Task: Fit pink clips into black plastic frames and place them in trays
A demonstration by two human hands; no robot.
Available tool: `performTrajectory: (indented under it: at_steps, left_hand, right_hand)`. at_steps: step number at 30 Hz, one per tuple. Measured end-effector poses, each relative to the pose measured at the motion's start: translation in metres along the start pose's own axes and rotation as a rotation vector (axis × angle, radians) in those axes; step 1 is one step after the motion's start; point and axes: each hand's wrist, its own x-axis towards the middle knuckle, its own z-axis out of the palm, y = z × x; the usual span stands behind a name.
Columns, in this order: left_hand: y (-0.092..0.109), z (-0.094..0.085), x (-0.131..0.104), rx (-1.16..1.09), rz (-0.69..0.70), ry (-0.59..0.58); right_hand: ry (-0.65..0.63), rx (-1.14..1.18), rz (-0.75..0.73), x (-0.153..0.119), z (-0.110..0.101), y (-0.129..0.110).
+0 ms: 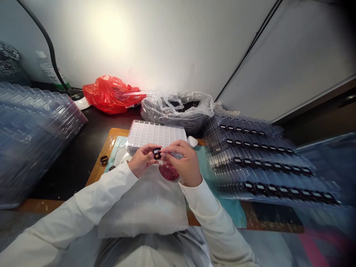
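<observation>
Black piece (157,153) sits between both hands: the left hand (141,161) has its grip closed on one side, seemingly to steady it, while the right hand (187,161) pinches the opposite edge; red wires (168,171) lie near, probably for easy reach.

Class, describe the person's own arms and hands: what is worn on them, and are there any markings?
The left sleeve and right sleeve are long, plain white and creased, ending near the wrists. The left hand and right hand are ungloved. A small dark mark shows near the left wrist.
</observation>
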Motion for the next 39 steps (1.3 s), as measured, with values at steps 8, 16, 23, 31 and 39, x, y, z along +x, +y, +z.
performTrajectory:
  at_steps: [8, 16, 23, 31, 39]
  left_hand:
    - [-0.0016, -0.0016, 0.0013, 0.003, 0.012, -0.024]
    - [-0.0027, -0.0016, 0.0015, 0.035, 0.037, -0.062]
    - [-0.0031, -0.0012, 0.0012, 0.043, 0.03, -0.033]
    - [0.0003, 0.0035, 0.001, -0.008, 0.0, 0.045]
    - [0.0007, 0.0013, -0.0002, 0.041, -0.009, 0.027]
  right_hand:
    - [-0.026, 0.019, 0.003, -0.001, 0.0011, 0.0011]
    - [-0.049, 0.044, -0.005, -0.0032, 0.0052, 0.0023]
    - [0.011, -0.059, -0.075, -0.0044, 0.0053, 0.0008]
    - [0.111, -0.337, -0.252, -0.0069, 0.0023, -0.0008]
    - [0.048, -0.404, -0.331, -0.0048, -0.0026, -0.0004]
